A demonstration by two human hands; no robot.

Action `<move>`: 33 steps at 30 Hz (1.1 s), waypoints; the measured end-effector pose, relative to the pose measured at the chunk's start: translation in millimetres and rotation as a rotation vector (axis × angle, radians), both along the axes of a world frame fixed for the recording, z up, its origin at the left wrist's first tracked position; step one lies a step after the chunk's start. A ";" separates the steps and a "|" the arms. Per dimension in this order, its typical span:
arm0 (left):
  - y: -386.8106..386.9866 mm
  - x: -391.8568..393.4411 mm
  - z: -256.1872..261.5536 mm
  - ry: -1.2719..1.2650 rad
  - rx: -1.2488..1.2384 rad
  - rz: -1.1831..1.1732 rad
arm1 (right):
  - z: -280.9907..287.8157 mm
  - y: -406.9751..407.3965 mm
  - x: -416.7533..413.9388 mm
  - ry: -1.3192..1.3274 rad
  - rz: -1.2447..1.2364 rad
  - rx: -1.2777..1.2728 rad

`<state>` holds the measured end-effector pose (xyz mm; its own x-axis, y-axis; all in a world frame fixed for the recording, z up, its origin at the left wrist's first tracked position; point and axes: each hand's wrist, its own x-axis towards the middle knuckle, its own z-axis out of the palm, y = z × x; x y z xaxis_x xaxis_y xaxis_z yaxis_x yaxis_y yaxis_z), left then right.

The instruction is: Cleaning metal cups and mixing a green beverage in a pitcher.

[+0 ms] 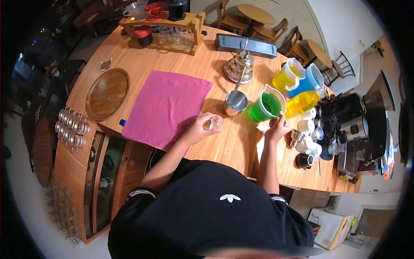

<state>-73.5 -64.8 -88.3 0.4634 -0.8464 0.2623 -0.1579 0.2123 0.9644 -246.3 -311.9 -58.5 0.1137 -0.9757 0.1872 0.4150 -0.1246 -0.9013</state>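
Between the fingers of my left hand (201, 130) is a small clear glass (216, 122), held near the lower right corner of a magenta cloth (168, 103). My right hand (277, 128) grips the handle side of a clear plastic pitcher of green liquid (266, 106). Whether the pitcher rests on the table or is slightly raised, I cannot tell. Just left of the pitcher stands a steel cup (236, 103), with a long metal handle or spout reaching above it. Behind it is a steel gooseneck kettle (239, 67).
Pitchers of yellow (286, 77) and blue liquid (305, 81) and a yellow bottle (301, 103) crowd the right. Several cups (305, 126) stand by a black machine (341, 110). A wooden tray (108, 94) lies left. A wooden dripper stand (161, 45) and grey box (245, 45) are behind.
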 end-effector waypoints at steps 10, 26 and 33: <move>0.8 -4.9 -5.1 -0.037 -0.036 0.060 | -1.6 3.0 -25.1 -0.053 0.037 0.058; -26.2 14.5 92.0 -0.194 -0.143 0.179 | 74.0 38.1 -47.8 -0.098 0.172 0.162; -45.3 19.5 104.3 -0.275 -0.112 0.173 | 103.2 49.4 -54.4 0.046 0.264 0.148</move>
<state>-54.0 -110.1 16.0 0.4970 -0.7201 0.4842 -0.4516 0.2618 0.8529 -300.8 -262.5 44.7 0.3722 -0.9275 0.0341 0.3742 0.1164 -0.9200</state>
